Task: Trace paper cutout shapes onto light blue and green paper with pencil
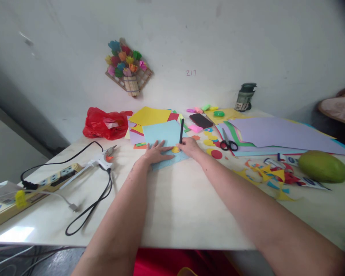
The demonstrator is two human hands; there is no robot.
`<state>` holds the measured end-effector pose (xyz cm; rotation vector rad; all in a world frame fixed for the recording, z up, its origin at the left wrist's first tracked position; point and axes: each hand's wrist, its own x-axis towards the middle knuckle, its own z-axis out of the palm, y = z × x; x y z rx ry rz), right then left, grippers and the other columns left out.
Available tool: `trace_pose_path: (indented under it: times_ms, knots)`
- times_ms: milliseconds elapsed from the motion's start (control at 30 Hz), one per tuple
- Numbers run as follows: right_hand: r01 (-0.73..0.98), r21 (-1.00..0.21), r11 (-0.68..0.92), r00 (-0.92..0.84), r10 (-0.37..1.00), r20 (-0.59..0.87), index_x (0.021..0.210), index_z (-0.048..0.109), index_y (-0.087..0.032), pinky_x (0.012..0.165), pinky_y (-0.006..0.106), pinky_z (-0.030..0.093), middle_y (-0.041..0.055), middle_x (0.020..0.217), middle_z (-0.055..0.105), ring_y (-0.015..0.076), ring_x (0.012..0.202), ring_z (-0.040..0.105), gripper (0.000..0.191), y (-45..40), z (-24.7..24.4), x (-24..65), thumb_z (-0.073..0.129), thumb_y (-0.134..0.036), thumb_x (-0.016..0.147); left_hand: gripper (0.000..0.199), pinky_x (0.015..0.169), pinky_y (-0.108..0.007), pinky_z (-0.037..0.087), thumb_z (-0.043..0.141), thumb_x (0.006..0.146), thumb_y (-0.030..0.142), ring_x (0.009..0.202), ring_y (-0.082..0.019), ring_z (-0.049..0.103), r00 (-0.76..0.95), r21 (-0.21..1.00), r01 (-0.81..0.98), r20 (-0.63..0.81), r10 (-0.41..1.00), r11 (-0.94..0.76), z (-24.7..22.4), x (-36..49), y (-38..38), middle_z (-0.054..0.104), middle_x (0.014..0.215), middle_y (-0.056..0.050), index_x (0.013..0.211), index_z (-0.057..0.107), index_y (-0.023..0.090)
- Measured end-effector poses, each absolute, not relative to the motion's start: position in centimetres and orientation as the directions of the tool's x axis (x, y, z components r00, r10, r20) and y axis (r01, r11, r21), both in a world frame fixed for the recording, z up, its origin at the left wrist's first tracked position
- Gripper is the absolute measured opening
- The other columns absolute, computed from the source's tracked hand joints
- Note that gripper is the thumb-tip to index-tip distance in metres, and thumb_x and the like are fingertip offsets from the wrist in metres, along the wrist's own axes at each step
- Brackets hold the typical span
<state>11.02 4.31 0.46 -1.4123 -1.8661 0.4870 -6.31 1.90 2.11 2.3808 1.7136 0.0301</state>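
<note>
A light blue sheet [161, 132] lies at the middle of the table, with a darker blue paper piece [168, 164] at its near edge. My left hand [156, 154] rests flat on the blue paper, fingers spread. In my right hand [188, 146] is a black pen [182, 130], held upright, its tip hidden by the fingers. Between the two hands a small yellow paper piece [175, 149] lies on the blue paper. Yellow sheets [149, 115] and other coloured papers are stacked behind.
Left are a red plastic bag [103, 124], a glue gun [103, 159] and a power strip [51, 180] with cables. Right are scissors [229, 144], a phone [201, 120], purple sheets [270, 132], paper scraps [270, 174], a green mango [322, 166] and a bottle [245, 97].
</note>
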Motion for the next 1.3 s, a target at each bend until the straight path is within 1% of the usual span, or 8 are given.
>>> trace_pose_path:
  times_ms: [433,767,1067,1200,1300]
  knots:
    - [0.671,-0.666,0.325,-0.135,0.937,0.321,0.058,0.060,-0.014,0.051,0.019,0.036,0.0027,0.058,0.061,0.0107,0.057,0.052,0.017,4.34,0.81,11.26,0.052,-0.028,0.064,0.063,0.092,-0.054,-0.003,0.033,0.060,0.073,0.122,-0.028,-0.002,0.324,0.179,0.936,-0.110,0.940,-0.302,2.09,-6.32,1.91,0.005,0.136,0.010,0.118,0.030,0.047]
    - [0.633,-0.700,0.330,-0.132,0.937,0.322,0.059,0.061,-0.014,0.048,0.017,0.034,0.0022,0.058,0.061,0.0094,0.055,0.051,0.016,4.42,0.66,11.38,0.050,-0.025,0.064,0.063,0.092,-0.054,-0.004,0.033,0.060,0.073,0.122,-0.028,-0.002,0.322,0.172,0.938,-0.107,0.941,-0.302,2.00,-6.36,1.98,0.005,0.136,0.012,0.118,0.030,0.047]
    - [0.627,-0.705,0.333,-0.126,0.936,0.330,0.059,0.059,-0.015,0.051,0.018,0.036,0.0016,0.055,0.059,0.0103,0.057,0.052,0.016,4.45,0.67,11.51,0.050,-0.026,0.064,0.061,0.092,-0.055,-0.004,0.033,0.061,0.072,0.122,-0.028,-0.001,0.329,0.167,0.936,-0.095,0.939,-0.311,1.80,-6.51,2.14,0.007,0.136,0.010,0.117,0.030,0.048]
    - [0.604,-0.738,0.301,-0.082,0.944,0.318,0.059,0.059,-0.014,0.053,0.019,0.039,0.0023,0.055,0.059,0.0112,0.057,0.053,0.016,4.64,0.37,11.55,0.051,-0.027,0.064,0.061,0.092,-0.055,-0.003,0.033,0.061,0.073,0.122,-0.028,-0.001,0.341,0.174,0.930,-0.091,0.936,-0.323,1.83,-6.55,2.11,0.007,0.136,0.010,0.117,0.030,0.049]
    - [0.487,-0.808,0.332,-0.024,0.930,0.367,0.065,0.058,-0.013,0.054,0.020,0.041,0.0031,0.058,0.060,0.0111,0.057,0.055,0.021,4.79,0.12,11.50,0.050,-0.032,0.067,0.061,0.092,-0.055,-0.003,0.032,0.061,0.072,0.122,-0.028,-0.002,0.342,0.174,0.930,-0.094,0.935,-0.323,1.92,-6.53,2.01,0.006,0.136,0.010,0.117,0.030,0.048]
